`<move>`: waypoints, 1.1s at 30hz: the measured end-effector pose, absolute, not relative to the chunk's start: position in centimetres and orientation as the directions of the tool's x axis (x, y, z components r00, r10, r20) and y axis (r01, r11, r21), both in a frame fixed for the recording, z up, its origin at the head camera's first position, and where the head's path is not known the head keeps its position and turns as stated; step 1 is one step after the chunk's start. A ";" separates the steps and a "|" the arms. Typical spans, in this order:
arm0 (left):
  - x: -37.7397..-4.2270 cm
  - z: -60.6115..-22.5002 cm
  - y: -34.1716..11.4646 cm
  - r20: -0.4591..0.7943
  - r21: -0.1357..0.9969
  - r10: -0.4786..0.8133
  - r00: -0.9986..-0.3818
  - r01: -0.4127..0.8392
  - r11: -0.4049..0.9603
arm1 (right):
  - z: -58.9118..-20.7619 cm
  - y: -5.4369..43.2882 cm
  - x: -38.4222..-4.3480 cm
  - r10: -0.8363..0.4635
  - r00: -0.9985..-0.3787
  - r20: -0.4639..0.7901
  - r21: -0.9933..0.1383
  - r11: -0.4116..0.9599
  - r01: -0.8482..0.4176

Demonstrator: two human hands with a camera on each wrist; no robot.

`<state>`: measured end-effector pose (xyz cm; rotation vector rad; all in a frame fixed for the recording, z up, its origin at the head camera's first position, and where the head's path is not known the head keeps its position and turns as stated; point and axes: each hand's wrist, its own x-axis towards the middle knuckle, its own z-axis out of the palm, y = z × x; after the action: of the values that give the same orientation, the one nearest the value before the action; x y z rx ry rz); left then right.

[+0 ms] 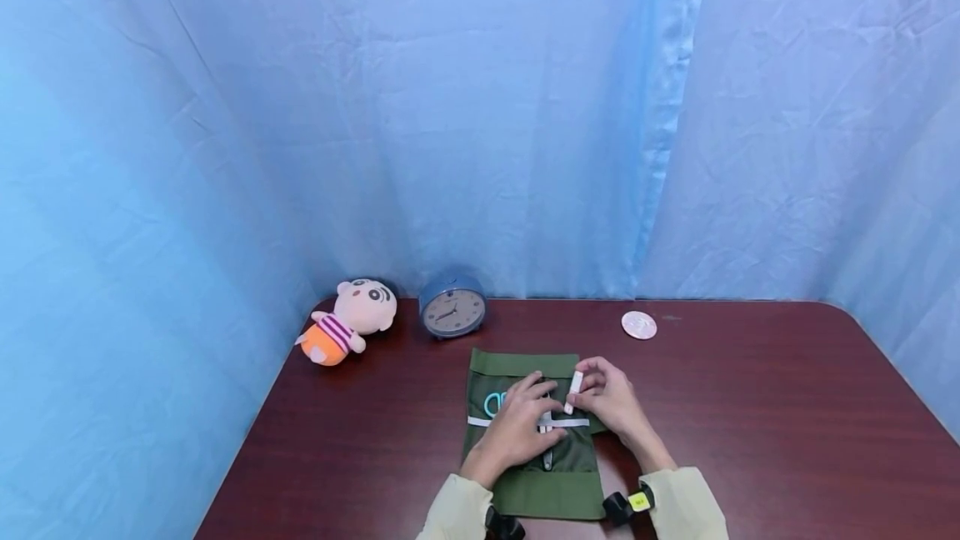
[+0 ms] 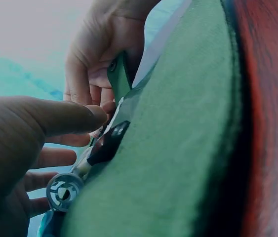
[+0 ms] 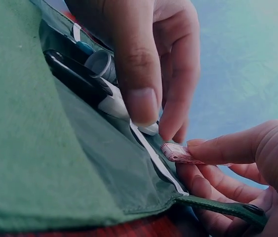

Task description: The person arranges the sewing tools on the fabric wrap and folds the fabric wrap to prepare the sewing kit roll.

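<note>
While the green fabric pouch [image 1: 547, 496], matt and woven, lies spread toward six o'clock on the reddish wood-grain table [image 1: 750, 423], the left hand [image 1: 517, 423] reaches over its middle, fingers loose and apparently gripping nothing. A flat white elastic band [image 3: 156, 160] crosses the pouch near a glossy black handle [image 3: 74, 71]. Over the pouch's two o'clock side, the right hand [image 1: 609, 398] pinches a folded tape measure [image 1: 574, 392] between thumb and fingers: a slim white stack with red markings. It should be light, bendy and hard to break, though its layers could slip and fan, so a hold across the flat faces seems best. Beyond sit a shiny pale disc [image 1: 639, 325] toward one o'clock, a round clock [image 1: 453, 312] at eleven and a soft plush doll [image 1: 363, 308] at ten.
</note>
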<state>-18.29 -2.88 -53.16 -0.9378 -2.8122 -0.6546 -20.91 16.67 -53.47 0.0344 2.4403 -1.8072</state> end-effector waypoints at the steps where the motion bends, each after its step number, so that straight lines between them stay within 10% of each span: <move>1: -18.3 -53.2 -2.8 0.225 0.361 0.549 -0.805 0.592 0.720 | -53.4 16.7 -20.9 -0.045 -0.994 -0.099 -0.952 0.296 0.081; 33: -18.5 -54.4 -1.3 0.342 0.296 0.513 -0.788 0.608 0.737 | -53.5 16.8 -20.8 -0.076 -0.992 -0.099 -0.957 0.281 0.074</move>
<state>-18.50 -1.33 -54.41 -0.8859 -2.7013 -0.5831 -20.83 16.83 -53.54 -0.0018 2.4108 -1.8122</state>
